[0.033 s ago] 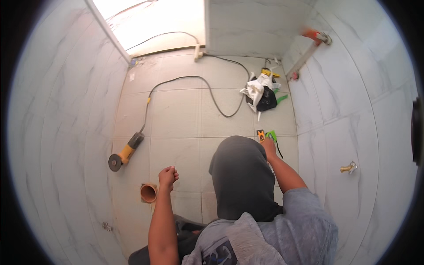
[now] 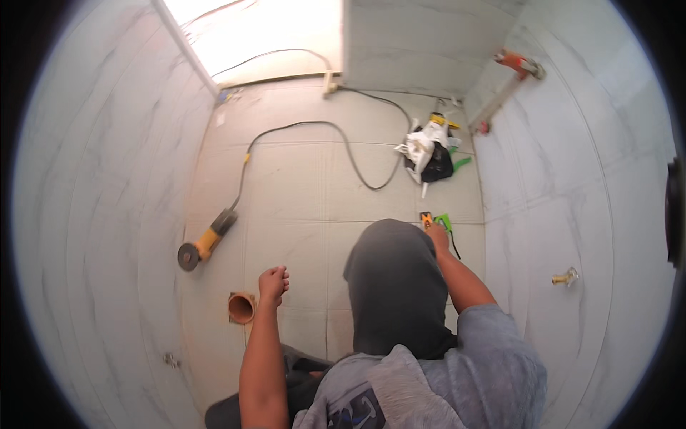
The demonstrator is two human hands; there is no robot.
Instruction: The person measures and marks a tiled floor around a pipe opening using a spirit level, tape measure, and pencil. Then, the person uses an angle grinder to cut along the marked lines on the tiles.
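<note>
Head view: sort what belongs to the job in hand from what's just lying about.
Likely in the job, being at the right hand:
green item
orange-and-black item

Apparently just lying about, no hand on them:
angle grinder
its dark cord
white-and-black bundle

The floor (image 2: 286, 179) is of pale cream colour. Toward its right edge I see an orange-and-black tool (image 2: 426, 218) and a bright green tool (image 2: 443, 221). Near the left edge, the grinder (image 2: 208, 242) is yellow and black. The walls (image 2: 550, 164) are white, with grey veins.
</note>
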